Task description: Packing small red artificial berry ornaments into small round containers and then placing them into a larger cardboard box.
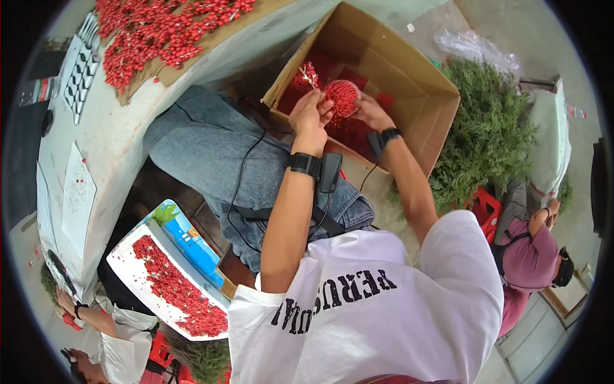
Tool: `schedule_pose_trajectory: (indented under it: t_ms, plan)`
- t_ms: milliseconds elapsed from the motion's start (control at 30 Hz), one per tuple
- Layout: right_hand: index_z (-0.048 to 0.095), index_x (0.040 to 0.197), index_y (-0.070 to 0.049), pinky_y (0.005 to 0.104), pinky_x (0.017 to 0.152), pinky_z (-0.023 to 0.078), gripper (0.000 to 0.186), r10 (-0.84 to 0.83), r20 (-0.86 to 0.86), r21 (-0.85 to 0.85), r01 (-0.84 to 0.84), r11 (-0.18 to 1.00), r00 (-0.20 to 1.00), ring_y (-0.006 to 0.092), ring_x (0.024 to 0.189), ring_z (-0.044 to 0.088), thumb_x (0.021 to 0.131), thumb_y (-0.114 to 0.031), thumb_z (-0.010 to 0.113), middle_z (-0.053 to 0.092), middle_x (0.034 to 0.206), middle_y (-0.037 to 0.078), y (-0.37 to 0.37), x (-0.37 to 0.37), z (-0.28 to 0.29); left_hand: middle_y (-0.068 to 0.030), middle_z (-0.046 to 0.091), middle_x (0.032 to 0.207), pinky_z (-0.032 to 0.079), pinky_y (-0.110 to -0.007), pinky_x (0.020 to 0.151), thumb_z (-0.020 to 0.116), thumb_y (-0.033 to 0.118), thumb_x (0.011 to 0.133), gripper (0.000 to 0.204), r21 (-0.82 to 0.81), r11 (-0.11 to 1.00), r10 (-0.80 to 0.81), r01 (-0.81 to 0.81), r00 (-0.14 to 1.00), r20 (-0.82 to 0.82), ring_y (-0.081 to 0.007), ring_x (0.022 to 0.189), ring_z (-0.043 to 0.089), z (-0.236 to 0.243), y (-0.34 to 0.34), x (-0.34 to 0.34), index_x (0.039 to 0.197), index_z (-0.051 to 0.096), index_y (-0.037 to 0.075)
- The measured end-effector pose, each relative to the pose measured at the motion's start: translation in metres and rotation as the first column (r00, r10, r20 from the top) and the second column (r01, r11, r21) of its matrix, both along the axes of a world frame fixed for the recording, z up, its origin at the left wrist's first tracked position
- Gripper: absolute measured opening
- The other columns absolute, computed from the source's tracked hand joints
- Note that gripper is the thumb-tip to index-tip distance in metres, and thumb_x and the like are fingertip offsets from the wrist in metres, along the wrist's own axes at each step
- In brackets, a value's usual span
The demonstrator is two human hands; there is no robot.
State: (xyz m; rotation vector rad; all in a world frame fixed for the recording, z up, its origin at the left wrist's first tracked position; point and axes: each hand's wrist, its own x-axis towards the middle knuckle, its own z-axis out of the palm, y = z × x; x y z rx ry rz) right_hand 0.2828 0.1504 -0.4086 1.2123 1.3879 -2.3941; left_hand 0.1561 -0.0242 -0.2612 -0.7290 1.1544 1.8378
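Note:
Over an open cardboard box (409, 105), both my hands work close together. A round, tightly packed bunch of red artificial berries (342, 98) sits between them. My right hand (373, 112) is closed on the bunch's right edge. My left hand (311, 116) is closed at its left side, fingers curled against it. Just above the left fingers a smaller spray of red berries with pale stems (308, 75) sticks up; whether the left hand grips it is partly hidden. More red material (350, 137) lies in the bottom of the box, below the hands.
Loose red berries (153, 38) cover cardboard on the table at upper left. A white tray of berries (176, 288) stands at lower left. Green foliage (483, 121) is piled right of the box. Two other people sit nearby, one in a pink top (527, 259). Cables run from my wrist devices.

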Motion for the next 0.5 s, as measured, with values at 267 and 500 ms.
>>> schedule_pose_trajectory:
  t_ms: [267, 500]
  plan:
    - [0.034, 0.145, -0.011, 0.0447, 0.087, 0.056, 0.056, -0.214, -0.328, 0.197, 0.288, 0.937, 0.92, 0.0237, 0.108, 0.061, 0.091, -0.002, 0.048, 0.052, 0.132, 0.008, 0.003, -0.02, 0.172, -0.0012, 0.068, 0.093, 0.046, -0.026, 0.058, 0.067, 0.015, 0.088, 0.014, -0.012, 0.999, -0.051, 0.051, 0.998, -0.026, -0.014, 0.072, 0.064, 0.004, 0.002, 0.006, 0.102, 0.068, 0.012]
    - [0.036, 0.144, -0.008, 0.0385, 0.079, 0.06, 0.059, -0.045, -0.407, 0.382, 0.215, 0.899, 0.912, 0.022, 0.107, 0.061, 0.088, 0.005, 0.05, 0.053, 0.13, 0.009, -0.008, -0.056, 0.204, -0.0001, 0.067, 0.086, 0.041, -0.024, 0.051, 0.068, 0.013, 0.087, 0.011, -0.06, 0.996, -0.072, 0.071, 0.997, -0.019, -0.0109, 0.062, 0.058, 0.008, 0.007, 0.005, 0.098, 0.07, 0.011]
